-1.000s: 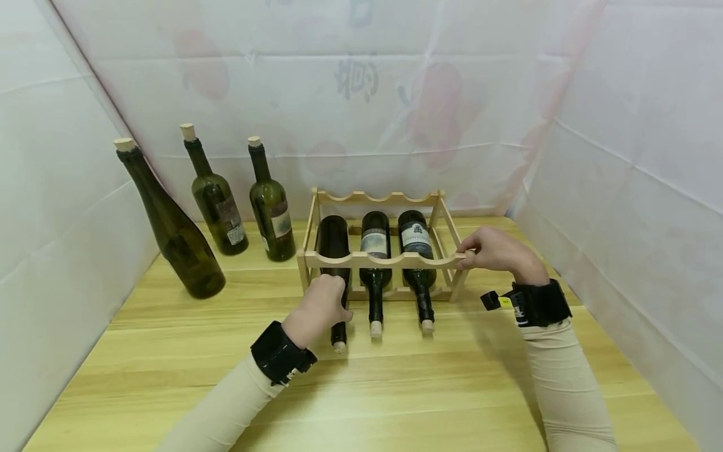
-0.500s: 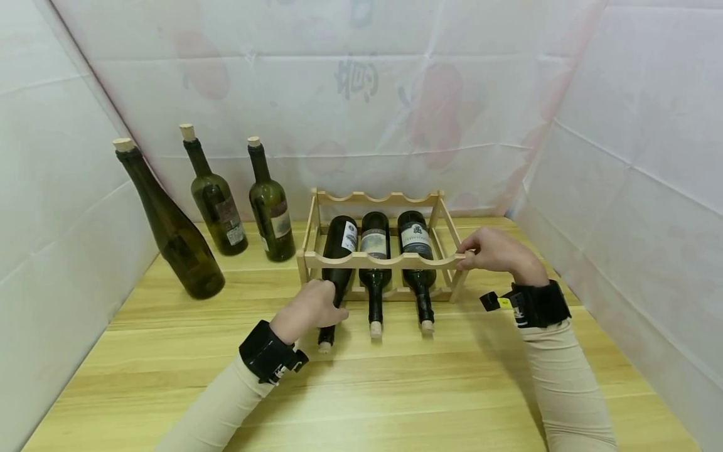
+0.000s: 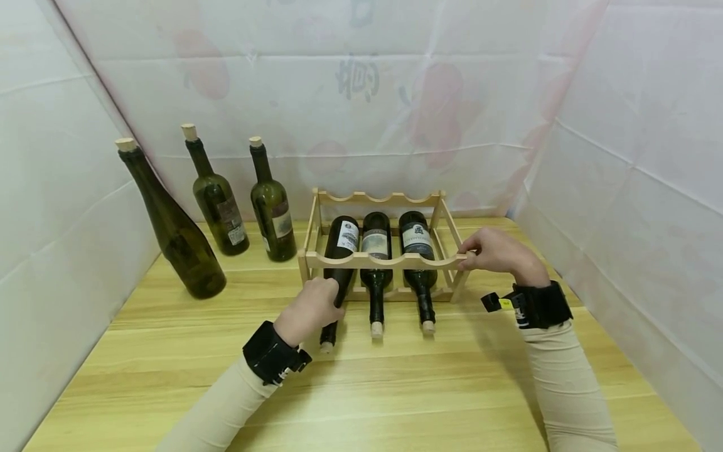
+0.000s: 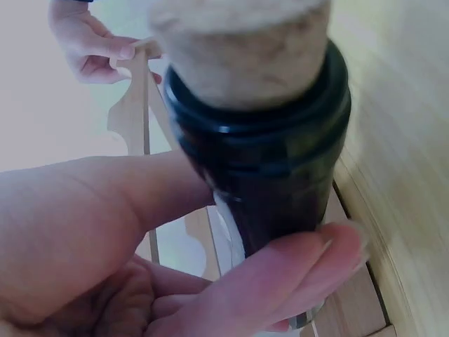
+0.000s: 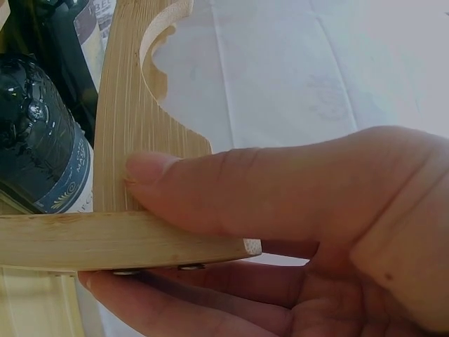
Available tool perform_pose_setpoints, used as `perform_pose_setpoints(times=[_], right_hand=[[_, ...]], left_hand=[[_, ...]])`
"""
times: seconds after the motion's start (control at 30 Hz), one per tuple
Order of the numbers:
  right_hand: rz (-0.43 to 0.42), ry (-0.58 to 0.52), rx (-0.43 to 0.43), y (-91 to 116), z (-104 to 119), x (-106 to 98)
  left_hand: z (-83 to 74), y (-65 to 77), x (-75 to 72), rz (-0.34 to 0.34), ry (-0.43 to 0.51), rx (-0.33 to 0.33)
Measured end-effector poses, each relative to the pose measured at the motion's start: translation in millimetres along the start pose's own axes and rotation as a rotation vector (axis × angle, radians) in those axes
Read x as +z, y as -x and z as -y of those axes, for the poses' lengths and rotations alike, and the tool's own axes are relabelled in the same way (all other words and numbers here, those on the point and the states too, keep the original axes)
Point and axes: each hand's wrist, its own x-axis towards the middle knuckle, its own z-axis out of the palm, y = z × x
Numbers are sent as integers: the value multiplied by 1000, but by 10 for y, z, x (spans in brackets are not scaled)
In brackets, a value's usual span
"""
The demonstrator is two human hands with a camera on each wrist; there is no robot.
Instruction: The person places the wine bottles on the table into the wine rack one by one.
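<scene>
My left hand grips the neck of a dark corked wine bottle lying in the left slot of the wooden wine rack. In the left wrist view, thumb and fingers wrap the bottle's neck just below its cork. This bottle slants, its neck toward the left front and its white label facing up. The rack's front right corner is pinched by my right hand; the right wrist view has the thumb on the scalloped rail and fingers beneath the end piece.
Two more bottles lie in the rack, a middle bottle and a right bottle, necks forward. On the table at left stand a tall green bottle and two shorter ones, a labelled bottle and another bottle. White cloth encloses the table.
The left bottle has turned so its label faces up, and its neck has swung left. My left hand has shifted left with it. The right hand keeps its place on the rack.
</scene>
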Motion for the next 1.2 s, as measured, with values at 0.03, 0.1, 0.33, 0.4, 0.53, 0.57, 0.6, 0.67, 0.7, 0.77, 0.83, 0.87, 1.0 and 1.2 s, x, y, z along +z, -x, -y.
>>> perform_pose_setpoints(times=[0.03, 0.1, 0.33, 0.4, 0.53, 0.57, 0.6, 0.67, 0.7, 0.77, 0.83, 0.87, 1.0, 1.2], right_hand=[[1, -1, 2, 0, 0, 3], [-1, 5, 5, -4, -6, 12], [-1, 7, 7, -8, -4, 10], [-1, 7, 7, -8, -4, 9], [-4, 6, 5, -6, -10, 6], [-4, 6, 4, -6, -13, 6], [-5, 5, 3, -6, -15, 7], [-5, 4, 3, -6, -21, 11], [-5, 5, 2, -6, -23, 13], [-6, 3, -1, -7, -24, 14], [-9, 6, -2, -8, -24, 18], [-10, 6, -2, -8, -23, 20], [-13, 10, -3, -7, -19, 25], [-22, 7, -13, -5, -11, 16]], left_hand=[[1, 3, 0, 14, 13, -2], [4, 13, -2, 33, 30, 3], [25, 39, -22, 87, 82, -5], [32, 33, -20, 100, 81, -18], [31, 30, -9, 111, 75, -32], [30, 32, -2, 109, 75, -32], [32, 35, 8, 100, 79, -30], [33, 44, 28, 82, 89, -34], [33, 49, 39, 72, 87, -35], [35, 57, 67, 44, 79, -30], [36, 54, 96, 28, 65, -31], [38, 48, 113, 20, 56, -31], [49, 5, 152, 11, 59, -53], [70, -60, 130, 7, 87, -70]])
